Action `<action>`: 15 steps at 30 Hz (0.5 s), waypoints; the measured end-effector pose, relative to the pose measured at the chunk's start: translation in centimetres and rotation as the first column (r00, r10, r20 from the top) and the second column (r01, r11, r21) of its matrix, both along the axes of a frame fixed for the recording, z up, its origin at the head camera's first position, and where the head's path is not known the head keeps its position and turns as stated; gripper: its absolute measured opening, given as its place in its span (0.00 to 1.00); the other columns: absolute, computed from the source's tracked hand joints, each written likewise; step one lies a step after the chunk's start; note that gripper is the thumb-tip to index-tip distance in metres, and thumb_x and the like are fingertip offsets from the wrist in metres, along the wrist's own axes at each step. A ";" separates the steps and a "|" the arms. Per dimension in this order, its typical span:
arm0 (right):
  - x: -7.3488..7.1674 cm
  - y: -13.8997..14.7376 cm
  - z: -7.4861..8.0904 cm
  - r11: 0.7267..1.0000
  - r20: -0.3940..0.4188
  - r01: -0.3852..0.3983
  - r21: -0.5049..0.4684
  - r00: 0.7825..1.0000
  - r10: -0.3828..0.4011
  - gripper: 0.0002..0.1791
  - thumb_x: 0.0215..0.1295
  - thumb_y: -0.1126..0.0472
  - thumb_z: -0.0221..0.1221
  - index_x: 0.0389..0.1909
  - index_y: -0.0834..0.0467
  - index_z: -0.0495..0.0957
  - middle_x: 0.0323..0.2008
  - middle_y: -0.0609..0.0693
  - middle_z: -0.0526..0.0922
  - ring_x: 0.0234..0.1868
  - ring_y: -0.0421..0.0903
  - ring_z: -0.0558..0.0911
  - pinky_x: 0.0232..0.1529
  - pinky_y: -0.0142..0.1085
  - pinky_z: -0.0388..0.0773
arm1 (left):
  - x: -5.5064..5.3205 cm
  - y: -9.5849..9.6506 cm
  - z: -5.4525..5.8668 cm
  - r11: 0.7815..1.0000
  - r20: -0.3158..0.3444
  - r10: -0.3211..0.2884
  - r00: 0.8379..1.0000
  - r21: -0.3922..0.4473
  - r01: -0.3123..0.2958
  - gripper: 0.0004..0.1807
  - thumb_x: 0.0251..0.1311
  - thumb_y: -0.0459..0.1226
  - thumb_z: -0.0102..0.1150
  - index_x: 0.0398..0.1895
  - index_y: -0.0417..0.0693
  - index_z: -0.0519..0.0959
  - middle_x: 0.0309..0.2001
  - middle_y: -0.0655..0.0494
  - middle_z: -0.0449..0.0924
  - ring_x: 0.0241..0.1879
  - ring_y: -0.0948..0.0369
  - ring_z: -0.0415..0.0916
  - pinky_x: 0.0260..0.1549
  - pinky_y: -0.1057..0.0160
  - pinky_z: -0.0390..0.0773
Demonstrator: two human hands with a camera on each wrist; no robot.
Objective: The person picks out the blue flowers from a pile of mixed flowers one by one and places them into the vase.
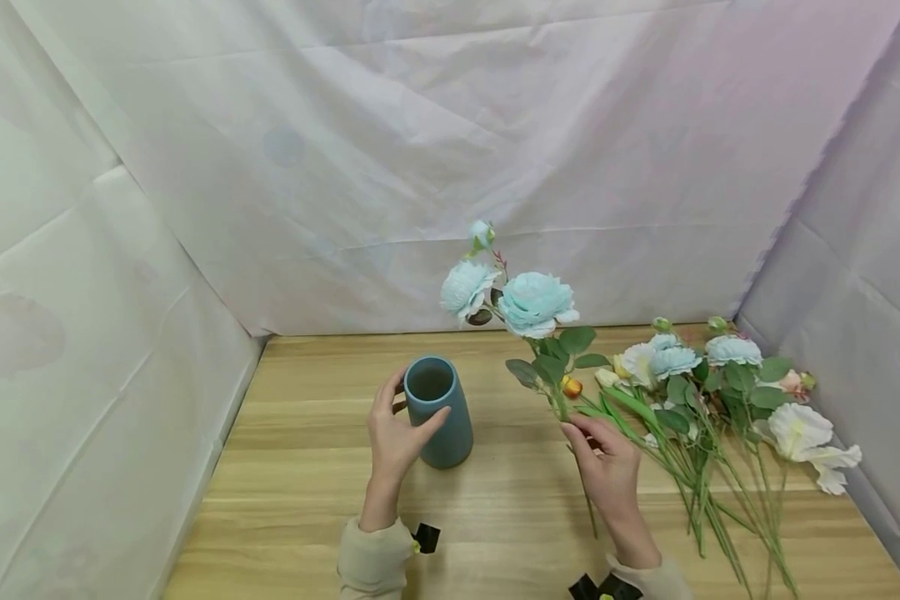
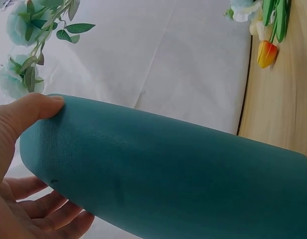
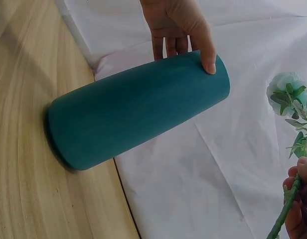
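While steadying the teal vase near its rim with the left grip, curled round with thumb and fingers, also pinches a stem of pale blue flowers in the right grip, just below the leaves. Looks early in the work, judging by the layout: has a single stem lifted off the desk and the vase seemingly set base-down within the left grip, but shows no stem rising from its mouth. Carries the blooms beyond the right grip, leaning toward the left grip's side and higher than the vase, with the bare lower stem trailing back below the fingers, apart from the vase.

Leaves, probably as the bulk of the work, a loose pile to the right of the right grip: white flowers, more blue blooms and crossed green stems, plus an orange tulip lying just beyond the right fingertips.

For moving, offers open wood to the left of the left grip and a fair gap between both grips. Meets the back cloth at the desk's far edge, ahead of both. Seems tightest outward of the right grip, between pile and right cloth wall.
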State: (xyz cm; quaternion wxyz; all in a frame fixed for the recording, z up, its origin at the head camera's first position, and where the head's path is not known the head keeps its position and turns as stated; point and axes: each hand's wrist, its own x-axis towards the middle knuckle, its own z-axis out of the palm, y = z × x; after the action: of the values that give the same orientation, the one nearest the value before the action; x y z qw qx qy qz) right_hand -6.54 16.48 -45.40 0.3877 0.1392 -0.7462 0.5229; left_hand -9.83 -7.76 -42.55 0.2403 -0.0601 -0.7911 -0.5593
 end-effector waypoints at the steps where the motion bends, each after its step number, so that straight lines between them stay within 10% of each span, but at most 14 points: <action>1: -0.1 0.1 -0.3 1.000 0.002 -0.005 -0.006 1.000 0.005 0.13 0.40 0.87 0.61 0.27 0.72 0.81 0.21 0.58 0.80 0.24 0.33 0.77 0.26 0.20 0.72 | 0.0 0.1 0.1 1.000 0.001 -0.004 1.000 0.001 0.004 0.37 0.35 0.27 0.75 0.55 0.27 0.71 0.48 0.32 0.74 0.45 0.37 0.72 0.40 0.40 0.76; 9: -0.7 0.3 -1.8 1.000 0.051 -0.016 -0.014 0.999 0.017 0.11 0.46 0.82 0.63 0.29 0.67 0.83 0.24 0.56 0.82 0.25 0.33 0.77 0.26 0.21 0.73 | 0.4 0.5 0.1 1.000 -0.013 0.002 1.000 0.029 -0.002 0.36 0.40 0.26 0.72 0.56 0.26 0.69 0.51 0.31 0.72 0.49 0.38 0.70 0.43 0.40 0.74; 15: -0.7 -0.1 -1.7 0.999 0.033 -0.047 -0.011 0.998 0.047 0.07 0.51 0.77 0.64 0.31 0.65 0.84 0.27 0.57 0.82 0.26 0.33 0.78 0.26 0.22 0.73 | 0.5 1.2 -1.4 0.970 -0.260 0.164 0.951 0.218 -0.108 0.16 0.46 0.18 0.61 0.41 0.24 0.75 0.44 0.33 0.75 0.46 0.46 0.73 0.44 0.61 0.76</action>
State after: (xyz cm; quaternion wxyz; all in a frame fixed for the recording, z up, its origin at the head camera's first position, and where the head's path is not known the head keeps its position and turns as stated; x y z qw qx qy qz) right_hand -7.22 16.36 -47.12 0.3633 0.1460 -0.7464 0.5380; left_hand -9.29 -6.55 -43.95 0.3913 -0.0579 -0.6914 -0.6046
